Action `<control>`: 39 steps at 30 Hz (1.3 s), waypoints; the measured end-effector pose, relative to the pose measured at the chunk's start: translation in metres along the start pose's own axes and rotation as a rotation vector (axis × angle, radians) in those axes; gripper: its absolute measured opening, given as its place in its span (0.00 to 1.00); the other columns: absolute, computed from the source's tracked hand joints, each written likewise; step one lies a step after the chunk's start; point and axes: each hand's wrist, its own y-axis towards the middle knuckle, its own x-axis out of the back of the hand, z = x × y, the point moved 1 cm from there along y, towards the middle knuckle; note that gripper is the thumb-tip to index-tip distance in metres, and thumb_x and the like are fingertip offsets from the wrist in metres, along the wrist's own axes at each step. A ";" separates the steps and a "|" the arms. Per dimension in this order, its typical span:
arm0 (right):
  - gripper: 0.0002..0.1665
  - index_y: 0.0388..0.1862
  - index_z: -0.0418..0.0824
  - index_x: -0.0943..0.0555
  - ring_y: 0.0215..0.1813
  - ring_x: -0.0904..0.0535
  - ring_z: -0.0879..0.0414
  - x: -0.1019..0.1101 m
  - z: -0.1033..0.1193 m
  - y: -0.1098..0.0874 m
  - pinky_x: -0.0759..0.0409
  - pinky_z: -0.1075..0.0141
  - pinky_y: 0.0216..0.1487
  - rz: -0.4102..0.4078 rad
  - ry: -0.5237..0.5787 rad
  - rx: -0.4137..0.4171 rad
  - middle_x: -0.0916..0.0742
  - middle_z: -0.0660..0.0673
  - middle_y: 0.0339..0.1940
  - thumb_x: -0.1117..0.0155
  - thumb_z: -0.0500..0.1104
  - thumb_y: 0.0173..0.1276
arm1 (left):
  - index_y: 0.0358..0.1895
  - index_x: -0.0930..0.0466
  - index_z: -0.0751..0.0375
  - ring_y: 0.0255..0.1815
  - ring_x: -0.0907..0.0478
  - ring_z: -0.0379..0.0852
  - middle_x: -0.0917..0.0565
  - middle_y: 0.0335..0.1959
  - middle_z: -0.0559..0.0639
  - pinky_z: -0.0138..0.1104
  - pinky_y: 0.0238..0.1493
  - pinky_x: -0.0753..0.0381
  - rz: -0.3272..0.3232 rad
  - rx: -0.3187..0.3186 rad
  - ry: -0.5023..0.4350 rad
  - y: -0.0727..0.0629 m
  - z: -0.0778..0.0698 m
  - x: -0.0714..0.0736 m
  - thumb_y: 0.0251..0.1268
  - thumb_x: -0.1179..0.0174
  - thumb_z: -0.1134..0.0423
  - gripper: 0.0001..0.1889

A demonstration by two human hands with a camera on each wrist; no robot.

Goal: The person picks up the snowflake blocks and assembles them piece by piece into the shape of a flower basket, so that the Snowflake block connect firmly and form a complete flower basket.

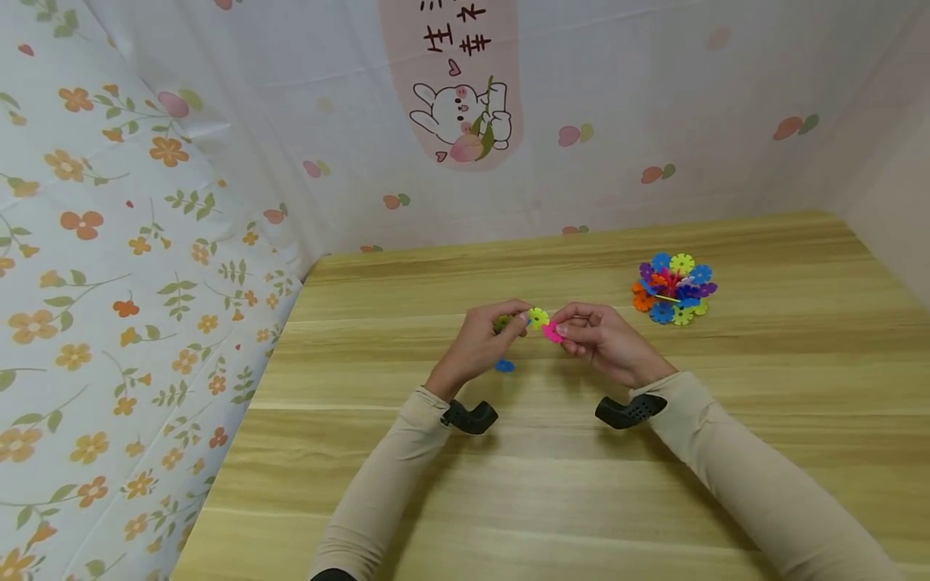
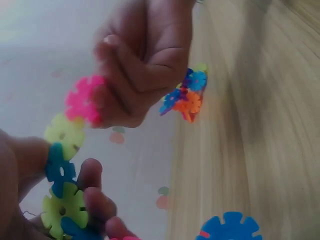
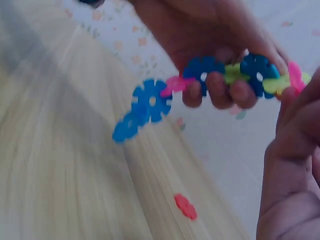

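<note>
My left hand [image 1: 481, 339] grips a chain of notched plastic snowflake discs, in blue, yellow-green and pink, that runs across its fingers in the right wrist view. Blue discs [image 3: 152, 101] dangle from the chain's far end. At the near end, a yellow-green disc [image 1: 537, 318] sticks out past the left thumb. Between thumb and fingers, my right hand [image 1: 610, 343] pinches a pink disc [image 2: 85, 100] by its edge. This pink disc meets the yellow-green one at the rim; whether their slots are fully interlocked I cannot tell.
Back right on the wooden table [image 1: 785, 339] stands a round, multicoloured cluster of joined discs [image 1: 672, 290]. A single red disc [image 3: 185, 206] lies on the tabletop in the right wrist view. Patterned cloth [image 1: 617, 105] hangs behind and at the left.
</note>
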 end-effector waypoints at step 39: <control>0.01 0.32 0.40 0.14 0.29 0.23 0.56 0.016 -0.003 0.036 0.22 0.63 0.34 0.041 -1.220 0.079 0.14 0.49 0.28 0.29 0.35 0.63 | 0.40 0.15 0.58 0.33 0.25 0.46 0.20 0.33 0.47 0.29 0.33 0.26 0.135 0.062 0.035 0.009 0.002 0.020 0.71 0.39 0.53 0.11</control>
